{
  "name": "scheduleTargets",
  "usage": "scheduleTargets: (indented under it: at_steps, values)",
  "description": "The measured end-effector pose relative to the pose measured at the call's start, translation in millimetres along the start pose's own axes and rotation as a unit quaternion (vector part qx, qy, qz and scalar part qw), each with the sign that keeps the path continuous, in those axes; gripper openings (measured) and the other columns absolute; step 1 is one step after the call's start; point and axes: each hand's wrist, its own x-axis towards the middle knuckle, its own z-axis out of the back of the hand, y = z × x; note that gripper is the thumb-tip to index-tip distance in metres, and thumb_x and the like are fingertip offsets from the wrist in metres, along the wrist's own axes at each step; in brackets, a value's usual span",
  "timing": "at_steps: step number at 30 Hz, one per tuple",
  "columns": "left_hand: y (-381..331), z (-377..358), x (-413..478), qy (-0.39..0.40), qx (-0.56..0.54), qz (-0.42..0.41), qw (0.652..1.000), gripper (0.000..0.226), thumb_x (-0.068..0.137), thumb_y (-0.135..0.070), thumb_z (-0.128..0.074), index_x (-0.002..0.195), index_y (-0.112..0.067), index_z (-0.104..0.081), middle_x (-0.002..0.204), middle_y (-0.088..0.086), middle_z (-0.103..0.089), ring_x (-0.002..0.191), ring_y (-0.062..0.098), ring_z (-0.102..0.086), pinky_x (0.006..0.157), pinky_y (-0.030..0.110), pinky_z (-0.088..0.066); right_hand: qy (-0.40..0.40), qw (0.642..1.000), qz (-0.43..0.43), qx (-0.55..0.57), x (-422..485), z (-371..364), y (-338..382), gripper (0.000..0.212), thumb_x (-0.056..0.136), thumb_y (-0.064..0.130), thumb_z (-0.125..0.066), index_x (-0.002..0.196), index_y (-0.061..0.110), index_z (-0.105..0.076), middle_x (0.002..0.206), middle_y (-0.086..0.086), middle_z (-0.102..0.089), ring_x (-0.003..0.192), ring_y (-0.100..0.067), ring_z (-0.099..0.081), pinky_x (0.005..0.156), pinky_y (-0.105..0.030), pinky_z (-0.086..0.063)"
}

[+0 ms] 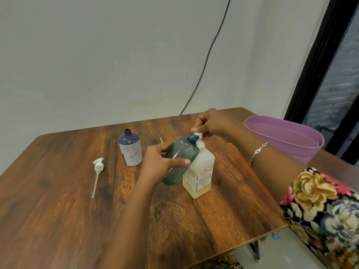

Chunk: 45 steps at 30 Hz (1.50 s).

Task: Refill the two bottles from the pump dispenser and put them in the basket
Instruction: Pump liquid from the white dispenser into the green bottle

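My left hand (159, 162) grips a translucent green bottle (179, 161), tilted so its open neck sits under the white pump head of the dispenser. The pump dispenser (200, 171) is a pale bottle of yellowish liquid with a printed label, standing upright on the table. My right hand (210, 123) rests on top of the pump head with fingers curled round it. A second bottle (131, 149), dark blue on top and white with a flower print below, stands uncapped to the left. The purple basket (287, 140) stands at the table's right edge.
A loose white pump cap with a long tube (97, 171) lies on the wooden table (58, 200) at the left. A small yellow-green strip (161, 140) lies behind the bottles. A black cable (206, 61) runs down the wall. A dark window frame is at the right.
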Motion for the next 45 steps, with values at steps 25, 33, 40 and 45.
scheduleTargets:
  at_steps: [25,33,40,45]
  values:
    - [-3,-1,-3,0.003,-0.029,0.012,1.000,0.067,0.062,-0.008,-0.080,0.124,-0.015,-0.057,0.100,-0.008,-0.060,0.090,0.007,-0.055,0.073,0.025,-0.047,-0.034,0.992,-0.022,0.119,-5,-8,-13,0.014,0.085,0.009,-0.064,0.072,0.008,-0.057,0.076,-0.007,-0.065,0.069,-0.015,-0.062,0.072,-0.030,-0.055]
    - [0,0,-2,0.010,-0.010,0.005,1.000,0.065,0.062,-0.008,-0.080,0.123,-0.014,-0.058,0.099,-0.009,-0.061,0.092,0.007,-0.056,0.077,0.026,-0.047,-0.050,0.995,-0.007,0.085,-5,-15,-17,0.017,0.084,0.009,-0.064,0.069,0.009,-0.056,0.077,-0.007,-0.064,0.070,-0.016,-0.061,0.069,-0.027,-0.054]
    - [-2,-1,-6,0.011,-0.024,0.005,1.000,0.064,0.063,-0.009,-0.079,0.123,-0.015,-0.058,0.097,-0.011,-0.060,0.089,0.006,-0.055,0.072,0.023,-0.047,-0.046,0.982,-0.009,0.183,-9,-12,-17,0.014,0.085,0.006,-0.063,0.072,0.006,-0.057,0.079,-0.010,-0.064,0.074,-0.018,-0.062,0.070,-0.029,-0.054]
    - [-5,4,-3,0.012,-0.017,-0.003,1.000,0.066,0.064,-0.008,-0.079,0.125,-0.014,-0.056,0.097,-0.013,-0.057,0.088,0.003,-0.053,0.069,0.020,-0.045,-0.052,0.976,0.003,0.211,-10,-19,-18,0.015,0.086,0.009,-0.062,0.072,0.007,-0.057,0.075,-0.008,-0.063,0.067,-0.017,-0.059,0.062,-0.025,-0.050]
